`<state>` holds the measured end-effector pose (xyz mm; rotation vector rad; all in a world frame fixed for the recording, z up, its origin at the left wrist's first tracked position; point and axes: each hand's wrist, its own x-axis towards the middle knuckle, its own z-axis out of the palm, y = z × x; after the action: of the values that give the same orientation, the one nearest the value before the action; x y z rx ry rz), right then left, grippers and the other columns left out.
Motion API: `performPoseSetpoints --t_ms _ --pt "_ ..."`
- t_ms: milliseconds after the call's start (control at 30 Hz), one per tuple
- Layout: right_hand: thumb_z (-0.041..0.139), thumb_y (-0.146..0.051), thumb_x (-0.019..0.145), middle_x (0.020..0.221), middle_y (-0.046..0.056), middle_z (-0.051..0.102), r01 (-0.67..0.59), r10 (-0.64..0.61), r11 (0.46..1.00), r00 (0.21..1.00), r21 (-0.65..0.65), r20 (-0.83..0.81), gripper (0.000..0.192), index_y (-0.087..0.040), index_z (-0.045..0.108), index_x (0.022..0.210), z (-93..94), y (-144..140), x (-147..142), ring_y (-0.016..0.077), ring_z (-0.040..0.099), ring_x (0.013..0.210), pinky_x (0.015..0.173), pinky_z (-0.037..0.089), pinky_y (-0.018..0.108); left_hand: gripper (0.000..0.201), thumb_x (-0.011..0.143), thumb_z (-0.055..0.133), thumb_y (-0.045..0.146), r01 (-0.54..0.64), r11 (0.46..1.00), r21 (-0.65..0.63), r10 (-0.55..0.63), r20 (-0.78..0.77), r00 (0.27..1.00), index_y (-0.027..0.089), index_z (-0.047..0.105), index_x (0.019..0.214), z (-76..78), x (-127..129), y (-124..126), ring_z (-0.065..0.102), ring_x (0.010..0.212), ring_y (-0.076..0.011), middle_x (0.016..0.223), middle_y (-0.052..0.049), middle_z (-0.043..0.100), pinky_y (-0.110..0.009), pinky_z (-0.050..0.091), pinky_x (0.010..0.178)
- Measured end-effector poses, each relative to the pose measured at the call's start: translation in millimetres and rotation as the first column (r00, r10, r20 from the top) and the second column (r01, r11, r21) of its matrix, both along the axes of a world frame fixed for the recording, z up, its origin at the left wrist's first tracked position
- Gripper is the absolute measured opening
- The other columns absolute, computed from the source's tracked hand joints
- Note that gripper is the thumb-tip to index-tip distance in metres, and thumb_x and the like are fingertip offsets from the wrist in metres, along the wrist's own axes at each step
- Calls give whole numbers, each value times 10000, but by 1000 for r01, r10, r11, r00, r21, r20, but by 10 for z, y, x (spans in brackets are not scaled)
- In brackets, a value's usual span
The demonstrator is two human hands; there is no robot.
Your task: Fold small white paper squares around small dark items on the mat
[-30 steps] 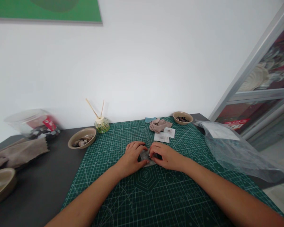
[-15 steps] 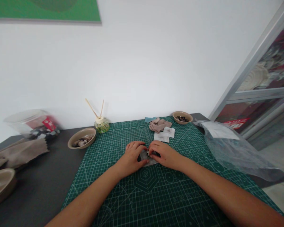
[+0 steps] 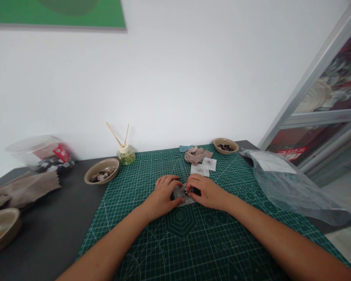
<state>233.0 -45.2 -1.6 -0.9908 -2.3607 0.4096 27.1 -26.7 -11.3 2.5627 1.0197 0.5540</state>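
Both forearms come in from the bottom of the frame over the green mat. At the centre, the left hand lies flat with its fingers pressing a small grey cloth to the mat, grip released. The right hand meets it from the right, fingertips pinched on the cloth's edge. Just above them lie two white squares, then a crumpled beige rag and a small bowl of dark bits. A clear plastic bag sprawls at the right. At the left, on the dark worktop, sit a bowl of buttons, a reed diffuser, and a plastic jar.
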Motion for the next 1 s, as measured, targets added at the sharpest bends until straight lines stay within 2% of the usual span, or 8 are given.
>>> performPoseSetpoints --t_ms 133,300,467,633,833,1000 --pt "592 -65 781 897 54 578 -39 39 999 999 -5 -7 115 -170 571 825 -1 -4 -17 184 535 866 767 451 307 311 770 673 244 5 1000 10 -5 5 1000 231 563 1061 -10 -6 6 423 1208 -273 1255 -64 520 -468 299 1025" --pt "582 -54 779 889 51 573 14 -14 1000 1000 8 1 129 -173 573 831 -4 2 2 186 533 849 768 449 320 344 756 689 240 6 1000 12 -6 5 1000 227 560 1074 -13 -11 13 420 1209 -272 1259 -68 516 -465 300 1028" --pt "600 -53 772 889 53 575 -54 54 999 999 1 7 130 -168 577 827 6 -15 -16 182 533 852 752 450 302 316 765 675 235 1 1000 17 -1 4 1000 226 568 1063 -5 -5 5 430 1201 -267 1250 -59 521 -458 311 1025" --pt "586 -48 777 904 55 575 13 -13 1000 1000 10 4 140 -169 574 845 -4 -4 -5 187 532 859 768 450 321 339 752 694 225 -2 1000 4 2 -5 1000 215 569 1067 7 2 -1 423 1208 -269 1252 -68 521 -460 304 1031" --pt "600 -62 774 893 53 573 -50 50 999 999 4 8 127 -169 574 837 7 -16 -11 183 532 853 750 451 304 317 763 679 227 -2 1000 5 2 -2 1000 227 566 1060 9 -2 3 427 1203 -268 1251 -62 522 -463 308 1022" --pt "578 -49 779 909 54 574 10 -10 1000 1000 -1 12 140 -167 572 853 4 -4 2 185 529 861 775 448 319 339 754 697 236 1 1000 -5 -1 -9 1000 224 566 1066 15 -2 0 421 1210 -271 1258 -69 517 -468 294 1034"
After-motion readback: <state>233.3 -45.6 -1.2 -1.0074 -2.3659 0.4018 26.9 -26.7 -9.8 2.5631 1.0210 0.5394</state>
